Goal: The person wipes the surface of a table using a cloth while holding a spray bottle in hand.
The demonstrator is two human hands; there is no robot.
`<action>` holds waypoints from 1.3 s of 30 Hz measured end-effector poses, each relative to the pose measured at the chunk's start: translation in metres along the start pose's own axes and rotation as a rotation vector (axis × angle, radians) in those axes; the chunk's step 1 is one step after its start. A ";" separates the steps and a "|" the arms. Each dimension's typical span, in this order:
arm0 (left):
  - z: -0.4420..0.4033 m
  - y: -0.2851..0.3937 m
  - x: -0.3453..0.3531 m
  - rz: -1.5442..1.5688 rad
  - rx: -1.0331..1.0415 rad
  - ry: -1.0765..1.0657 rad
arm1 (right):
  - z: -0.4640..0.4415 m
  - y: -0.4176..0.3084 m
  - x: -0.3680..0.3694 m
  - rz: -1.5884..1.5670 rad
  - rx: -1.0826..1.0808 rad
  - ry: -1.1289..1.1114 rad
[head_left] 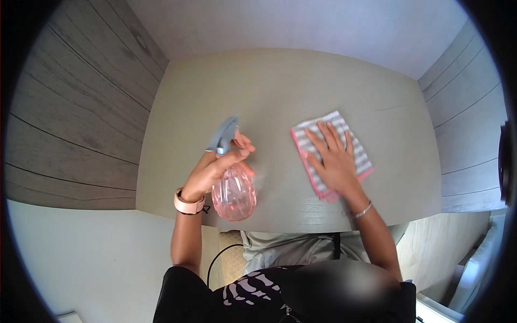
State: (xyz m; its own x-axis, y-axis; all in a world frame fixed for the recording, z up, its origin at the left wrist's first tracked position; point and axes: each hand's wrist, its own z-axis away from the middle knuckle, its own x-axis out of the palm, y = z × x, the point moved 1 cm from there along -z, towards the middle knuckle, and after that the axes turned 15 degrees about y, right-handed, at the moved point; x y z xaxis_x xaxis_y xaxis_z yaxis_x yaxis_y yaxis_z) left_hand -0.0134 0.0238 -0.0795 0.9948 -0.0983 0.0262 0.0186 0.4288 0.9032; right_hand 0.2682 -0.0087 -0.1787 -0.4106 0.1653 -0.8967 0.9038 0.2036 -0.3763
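My left hand (211,173) is wrapped round the neck of a spray bottle (235,195) with a clear pink ribbed body and a grey-blue trigger head. The bottle is at the left part of the desk, near its front edge; whether its base touches the desk I cannot tell. On the right, my right hand (335,161) lies flat with fingers spread on a folded cleaning cloth (318,177). Grey and white stripes run across the cloth, and its border is pink. Palm and fingers press it against the desktop.
The greenish-grey desk (269,91) is bounded by a wood-grain panel (91,102) on the left, another panel (466,113) on the right and a pale back wall (301,27). A black cable (215,257) hangs below the front edge.
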 end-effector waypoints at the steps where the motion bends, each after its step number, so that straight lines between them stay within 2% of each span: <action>1: -0.004 -0.003 0.004 0.040 -0.058 -0.080 | 0.011 -0.004 -0.007 -0.025 -0.005 -0.015; 6: -0.020 -0.008 0.038 -0.083 -0.120 -0.175 | 0.059 -0.010 -0.032 -0.084 0.034 -0.037; 8: -0.025 -0.017 0.040 -0.085 -0.119 -0.214 | 0.083 -0.011 -0.034 -0.076 0.146 -0.001; 12: -0.028 -0.015 0.031 -0.168 -0.082 -0.187 | 0.130 -0.008 -0.035 -0.067 0.250 0.047; 15: -0.033 -0.012 0.018 -0.103 -0.054 -0.132 | 0.143 0.009 -0.052 -0.048 0.255 0.013; 16: -0.036 -0.007 0.012 -0.079 -0.053 -0.094 | 0.141 0.013 -0.056 -0.046 0.249 0.010; 17: -0.047 -0.011 0.004 -0.014 0.042 -0.058 | 0.137 0.018 -0.059 -0.032 0.242 -0.008; 21: -0.076 -0.004 -0.058 0.122 -0.008 0.071 | 0.102 0.036 -0.061 0.041 0.233 -0.026; 22: -0.081 -0.001 -0.074 0.128 -0.008 0.075 | 0.088 0.038 -0.056 0.044 0.227 -0.029; 24: -0.090 0.004 -0.108 0.187 0.151 0.198 | 0.056 0.043 -0.043 0.117 0.263 0.010; 28: -0.082 -0.003 -0.159 0.338 0.194 0.401 | -0.014 0.016 0.000 0.192 0.307 -0.076; 34: -0.072 -0.020 -0.205 0.482 0.244 0.389 | -0.093 -0.080 0.063 0.123 0.093 -0.156; 36: -0.072 -0.019 -0.199 0.444 0.248 0.456 | -0.098 -0.103 0.074 0.103 0.039 -0.167; 39: -0.071 -0.013 -0.194 0.453 0.254 0.448 | -0.088 -0.135 0.083 0.003 -0.187 -0.162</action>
State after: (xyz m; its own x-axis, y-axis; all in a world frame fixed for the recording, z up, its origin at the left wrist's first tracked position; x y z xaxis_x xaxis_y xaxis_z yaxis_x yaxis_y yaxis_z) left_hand -0.1998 0.1006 -0.1265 0.8452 0.4457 0.2949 -0.3787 0.1103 0.9189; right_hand 0.1018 0.0626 -0.1815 -0.3695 0.0121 -0.9292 0.8607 0.3813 -0.3373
